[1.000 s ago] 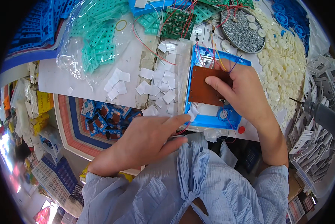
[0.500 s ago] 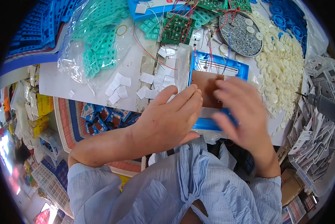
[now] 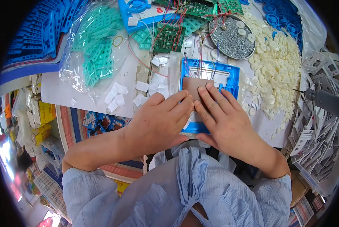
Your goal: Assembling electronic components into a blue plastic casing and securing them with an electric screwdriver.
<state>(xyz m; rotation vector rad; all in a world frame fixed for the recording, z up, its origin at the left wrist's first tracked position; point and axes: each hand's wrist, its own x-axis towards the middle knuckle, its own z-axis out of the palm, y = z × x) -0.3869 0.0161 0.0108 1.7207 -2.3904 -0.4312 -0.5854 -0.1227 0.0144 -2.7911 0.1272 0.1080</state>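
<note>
A blue plastic housing lies in front of me, with a brown circuit board set over its left half. My right hand lies with fingers stretched out over the board, their tips on its surface. At the board's left edge, my left hand is held with its fingers straight and side by side, its tips close to those of the right. Neither hand grips anything. The lower part of the board is hidden under the fingers. Thin red and blue wires run from the housing's upper part toward green circuit boards.
Behind the housing stands a round dish of small metal screws. Cream plastic discs are heaped to the right, near a grey electric screwdriver. White paper squares and bagged green parts lie to the left.
My right hand has come down and left onto the brown board, its fingers now lying flat. The left hand stays at the board's left edge. The whole view has shifted slightly.
</note>
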